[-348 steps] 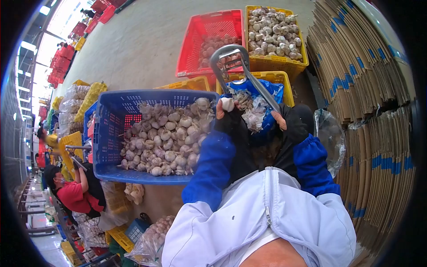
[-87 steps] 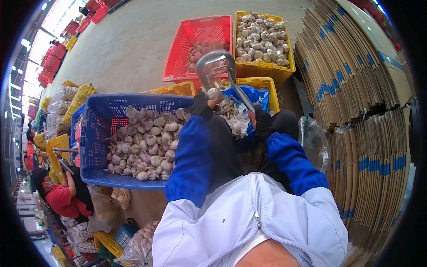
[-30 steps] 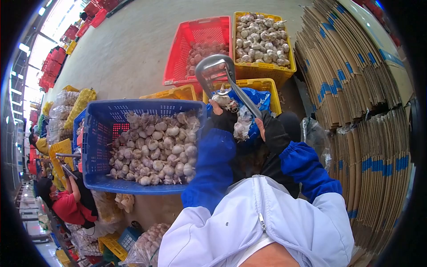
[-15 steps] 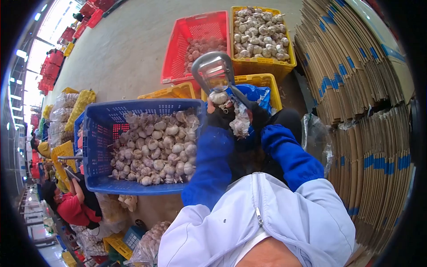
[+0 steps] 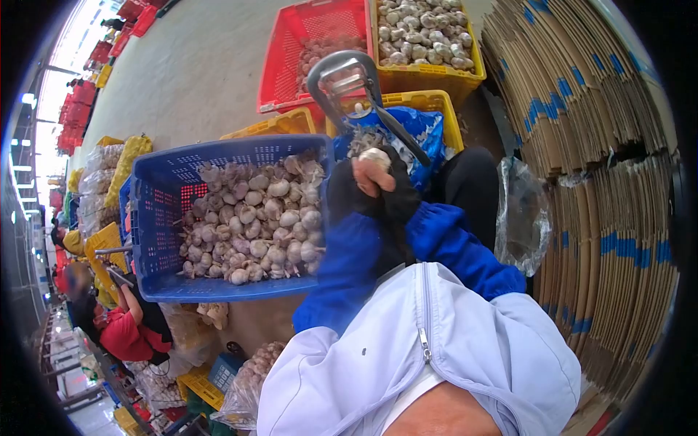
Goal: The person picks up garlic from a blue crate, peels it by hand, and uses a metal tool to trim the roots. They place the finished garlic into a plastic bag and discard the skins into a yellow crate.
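A pale garlic bulb (image 5: 374, 155) shows at the top of my two hands, which are pressed together above my lap. My left hand (image 5: 366, 180), in a black glove with bare fingertips, curls its fingers below the bulb. Against it, my black-gloved right hand (image 5: 400, 190) closes on the bulb's right side; most of its fingers are hidden. Just beyond stands a grey metal tool (image 5: 373, 76) with a looped frame and a long handle. Under it, a blue plastic bag (image 5: 425, 134) containing loose skins lines a yellow crate (image 5: 452, 123).
A blue crate (image 5: 218, 291) of garlic bulbs is at my left. Ahead are a red crate (image 5: 273, 69) and a yellow crate (image 5: 465, 76), both with garlic. Stacked flat cardboard (image 5: 582, 109) lines my right. A person in a red shirt (image 5: 127, 334) works at far left.
Both hands have drawn back from the metal tool and come together on the bulb. The papery white clump that was at my right hand no longer shows there. The view has shifted slightly.
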Demonstrator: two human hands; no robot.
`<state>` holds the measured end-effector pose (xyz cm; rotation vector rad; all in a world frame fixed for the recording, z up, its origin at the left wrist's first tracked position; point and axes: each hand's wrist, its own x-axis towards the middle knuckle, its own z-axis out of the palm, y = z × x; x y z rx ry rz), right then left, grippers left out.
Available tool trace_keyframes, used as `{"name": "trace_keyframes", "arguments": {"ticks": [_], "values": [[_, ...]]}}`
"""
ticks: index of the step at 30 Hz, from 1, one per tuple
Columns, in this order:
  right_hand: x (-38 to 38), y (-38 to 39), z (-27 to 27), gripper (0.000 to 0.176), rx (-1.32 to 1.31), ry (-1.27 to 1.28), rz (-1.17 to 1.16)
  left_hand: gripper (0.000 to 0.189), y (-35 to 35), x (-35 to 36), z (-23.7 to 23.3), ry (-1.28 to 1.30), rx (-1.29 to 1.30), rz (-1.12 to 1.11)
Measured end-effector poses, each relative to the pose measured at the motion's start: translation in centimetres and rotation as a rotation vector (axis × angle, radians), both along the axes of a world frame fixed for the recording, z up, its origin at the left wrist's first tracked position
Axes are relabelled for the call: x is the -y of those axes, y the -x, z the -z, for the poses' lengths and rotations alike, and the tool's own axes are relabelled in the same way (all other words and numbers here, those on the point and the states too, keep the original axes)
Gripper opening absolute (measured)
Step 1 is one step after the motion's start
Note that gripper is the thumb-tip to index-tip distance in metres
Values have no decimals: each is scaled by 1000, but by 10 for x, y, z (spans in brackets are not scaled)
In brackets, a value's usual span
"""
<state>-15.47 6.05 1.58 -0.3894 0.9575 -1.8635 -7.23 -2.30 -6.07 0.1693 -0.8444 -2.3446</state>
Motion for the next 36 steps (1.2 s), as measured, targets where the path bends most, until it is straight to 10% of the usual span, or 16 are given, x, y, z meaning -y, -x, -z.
{"name": "trace_keyframes", "arguments": {"ticks": [7,12,28,31,36], "values": [[11,-16,-25,12,-345,-20,318,33,5,-36,-13,-12,165,-276],[1,-8,-26,7,152,54,203,31,15,-52,-29,-59,168,-317],[-12,14,-50,13,-322,-186,10,27,14,-76,-41,-131,136,-287],[-18,26,-64,15,-373,-176,-241,27,14,-84,-46,290,282,-368],[-13,13,-42,19,-341,-82,74,20,13,-80,-56,661,536,-498]]}}
